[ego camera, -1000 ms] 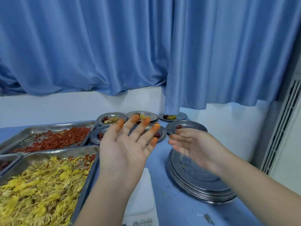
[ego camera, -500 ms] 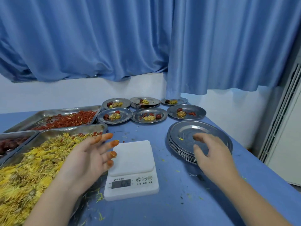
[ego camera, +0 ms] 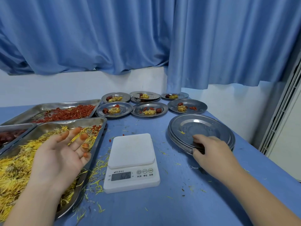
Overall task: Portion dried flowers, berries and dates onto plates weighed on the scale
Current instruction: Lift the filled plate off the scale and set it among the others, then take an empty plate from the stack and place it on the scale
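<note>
Stacked plates (ego camera: 203, 128), bare and metal, are being kept just to the right of the scale (ego camera: 132, 160), which is sitting mid-bench (ego camera: 179, 206). Their near rim is being pinched by the right hand (ego camera: 210, 150), with fingers laid over the top plate and the thumb tucked at the edge; how many plates are being caught cannot be told.

The left hand (ego camera: 60, 157) is being held wide, palm up and fingers spread, with the tips stained orange. Nothing is being held in it as it hovers over the tray of yellow dried flowers (ego camera: 78, 121) to the left of the scale. Further left and behind, a tray of red berries (ego camera: 68, 103) and a tray of dark dates (ego camera: 17, 125) are being kept. Behind the scale, filled plates (ego camera: 140, 113) are being laid out in two rows.

No plate is yet being carried by the scale's platform, and its display is too blurred to be read. A short sideways carry is likely being called for next. The stack is lying to the right of the scale, the right hand is the nearer one, and no long axis is being offered by a round plate.
</note>
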The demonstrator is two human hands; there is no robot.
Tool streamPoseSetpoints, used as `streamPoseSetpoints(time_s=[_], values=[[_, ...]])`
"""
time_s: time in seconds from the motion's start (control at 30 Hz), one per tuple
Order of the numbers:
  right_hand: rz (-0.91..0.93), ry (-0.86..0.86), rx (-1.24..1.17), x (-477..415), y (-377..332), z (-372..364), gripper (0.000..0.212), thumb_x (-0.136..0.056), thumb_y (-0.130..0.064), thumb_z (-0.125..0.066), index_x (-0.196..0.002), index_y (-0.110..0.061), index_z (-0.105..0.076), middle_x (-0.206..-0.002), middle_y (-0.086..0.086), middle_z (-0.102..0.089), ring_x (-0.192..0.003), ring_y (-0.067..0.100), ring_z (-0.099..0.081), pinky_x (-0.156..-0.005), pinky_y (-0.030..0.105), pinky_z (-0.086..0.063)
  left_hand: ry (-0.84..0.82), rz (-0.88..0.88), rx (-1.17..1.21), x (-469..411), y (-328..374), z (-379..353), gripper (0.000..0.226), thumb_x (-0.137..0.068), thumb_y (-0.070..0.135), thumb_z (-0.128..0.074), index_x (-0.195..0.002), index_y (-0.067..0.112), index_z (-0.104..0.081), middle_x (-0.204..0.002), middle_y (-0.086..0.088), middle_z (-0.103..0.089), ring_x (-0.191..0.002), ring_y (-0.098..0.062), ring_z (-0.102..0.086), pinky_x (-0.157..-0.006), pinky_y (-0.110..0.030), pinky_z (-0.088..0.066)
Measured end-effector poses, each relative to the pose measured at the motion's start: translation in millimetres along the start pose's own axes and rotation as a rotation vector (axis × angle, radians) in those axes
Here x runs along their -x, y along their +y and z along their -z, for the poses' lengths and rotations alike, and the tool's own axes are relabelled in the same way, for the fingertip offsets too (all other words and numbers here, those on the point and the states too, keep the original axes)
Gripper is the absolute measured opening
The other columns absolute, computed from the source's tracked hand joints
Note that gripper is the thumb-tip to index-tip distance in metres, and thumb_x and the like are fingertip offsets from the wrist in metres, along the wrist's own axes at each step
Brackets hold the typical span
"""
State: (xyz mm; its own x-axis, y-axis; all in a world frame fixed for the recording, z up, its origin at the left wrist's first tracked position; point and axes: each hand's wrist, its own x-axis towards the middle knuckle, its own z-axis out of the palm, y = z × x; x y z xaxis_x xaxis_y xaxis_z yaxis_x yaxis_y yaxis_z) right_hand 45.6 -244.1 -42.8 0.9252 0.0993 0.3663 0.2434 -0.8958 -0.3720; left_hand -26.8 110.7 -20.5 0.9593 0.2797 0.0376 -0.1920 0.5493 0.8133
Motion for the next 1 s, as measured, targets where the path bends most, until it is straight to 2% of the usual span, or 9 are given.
streamPoseSetpoints(time_s=[0.17,0.27,0.5,0.7,0.83,1.0], values=[[0.017,0.003,-0.051,1.9,-2.9,1.8,0.035,-0.083,-0.023,-0.061,-0.118,-0.023,-0.061,-0.105,0.001,-0.065,-0.106,0.021,-0.055,-0.093,0.037,-0.045,0.03,-0.009,-0.02,7.6,-1.8,-6.5,0.022,-0.09,0.031,-0.045,-0.099,0.021,-0.062,-0.079,0.001,-0.063,-0.063,-0.015,-0.055,-0.061,-0.027,-0.043],[0.042,0.036,-0.066,3.7,-4.7,3.6,0.034,-0.081,-0.021,-0.064,-0.115,-0.021,-0.063,-0.101,-0.005,-0.066,-0.107,0.018,-0.053,-0.092,0.036,-0.045,0.044,-0.014,-0.015,11.1,-1.0,-8.6,0.022,-0.091,0.03,-0.044,-0.1,0.021,-0.062,-0.079,0.001,-0.062,-0.064,-0.015,-0.055,-0.066,-0.029,-0.039],[0.096,0.174,-0.007,4.1,-11.2,4.8,0.023,-0.074,-0.015,-0.067,-0.097,-0.014,-0.069,-0.083,-0.003,-0.066,-0.092,0.024,-0.056,-0.081,0.04,-0.047,0.042,-0.019,-0.013,11.5,-3.3,-10.5,0.023,-0.09,0.031,-0.045,-0.099,0.021,-0.062,-0.079,0.001,-0.062,-0.064,-0.014,-0.055,-0.062,-0.028,-0.042],[0.169,0.278,0.102,3.0,-7.7,1.5,0.019,-0.064,-0.002,-0.074,-0.077,-0.014,-0.07,-0.075,-0.003,-0.067,-0.079,0.028,-0.057,-0.069,0.038,-0.044,0.011,-0.007,0.037,12.0,-4.7,-11.9,0.023,-0.089,0.033,-0.047,-0.098,0.02,-0.063,-0.081,0.001,-0.063,-0.067,-0.016,-0.056,-0.061,-0.029,-0.044],[0.304,0.429,0.132,3.2,-5.0,3.2,0.023,-0.06,0.005,-0.08,-0.065,-0.012,-0.065,-0.065,-0.002,-0.059,-0.065,0.028,-0.051,-0.057,0.037,-0.04,0.013,-0.007,0.05,12.9,-5.3,-14.7,0.023,-0.091,0.033,-0.046,-0.097,0.019,-0.064,-0.08,0.0,-0.062,-0.067,-0.016,-0.055,-0.064,-0.031,-0.04],[0.598,0.596,0.144,8.6,-22.8,4.2,0.014,-0.074,-0.001,-0.071,-0.066,-0.012,-0.068,-0.067,-0.001,-0.061,-0.064,0.027,-0.047,-0.059,0.033,-0.029,0.009,-0.016,0.063,14.5,-6.9,-18.9,0.023,-0.091,0.031,-0.046,-0.1,0.016,-0.062,-0.081,-0.002,-0.061,-0.066,-0.016,-0.053,-0.064,-0.031,-0.038]])
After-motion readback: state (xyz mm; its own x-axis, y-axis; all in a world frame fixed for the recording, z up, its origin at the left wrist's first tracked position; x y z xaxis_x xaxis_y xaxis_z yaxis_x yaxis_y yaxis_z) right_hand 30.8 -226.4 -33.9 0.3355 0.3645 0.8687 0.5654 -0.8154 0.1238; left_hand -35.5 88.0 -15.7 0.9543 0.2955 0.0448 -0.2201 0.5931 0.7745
